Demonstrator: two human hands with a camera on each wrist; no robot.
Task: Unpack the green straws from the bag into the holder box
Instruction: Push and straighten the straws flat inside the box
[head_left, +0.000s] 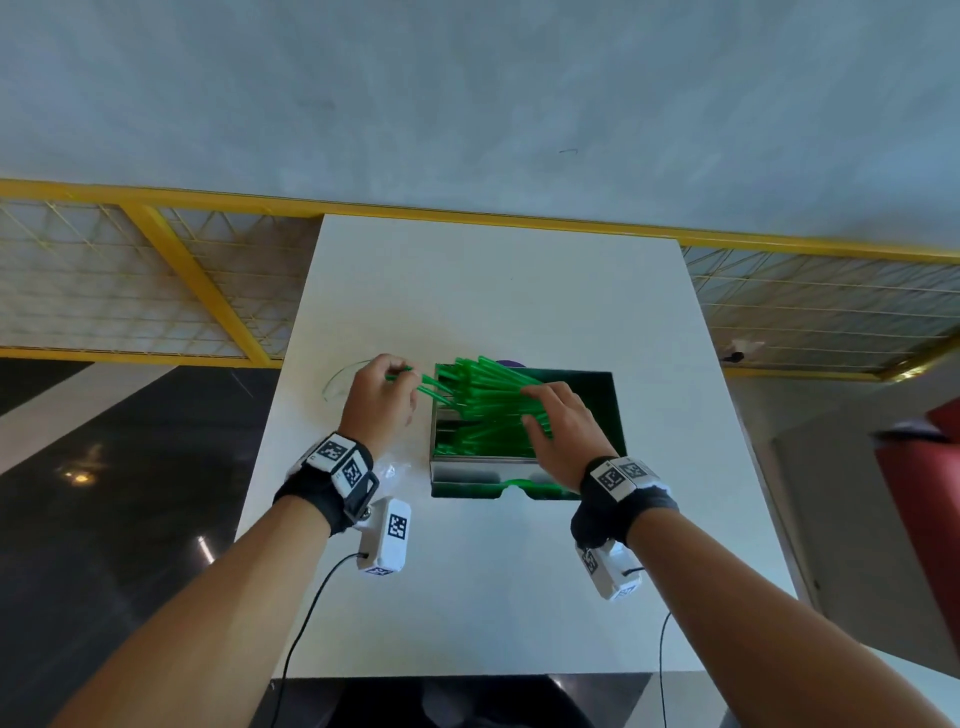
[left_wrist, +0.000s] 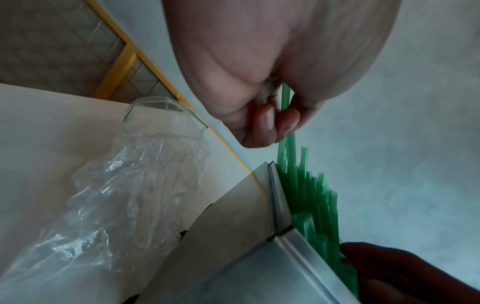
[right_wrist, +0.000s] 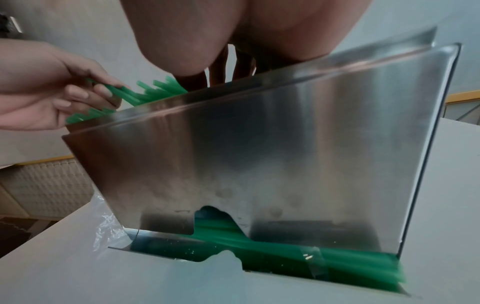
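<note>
While straws (head_left: 480, 410) overhang the box (head_left: 467, 470), both hands tidy them.
Left hand (head_left: 376, 402) pinches stray ends; right hand (head_left: 563, 431) presses flat, fingers straight, to level.

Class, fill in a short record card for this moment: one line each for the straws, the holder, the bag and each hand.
Straws: green straws piled askew in the holder, ends overhanging its left edge
Holder: metal holder box on the white table
Bag: clear plastic bag, lying beside the box
Left hand: pinches a few straw ends
Right hand: fingers straight on the pile
</note>
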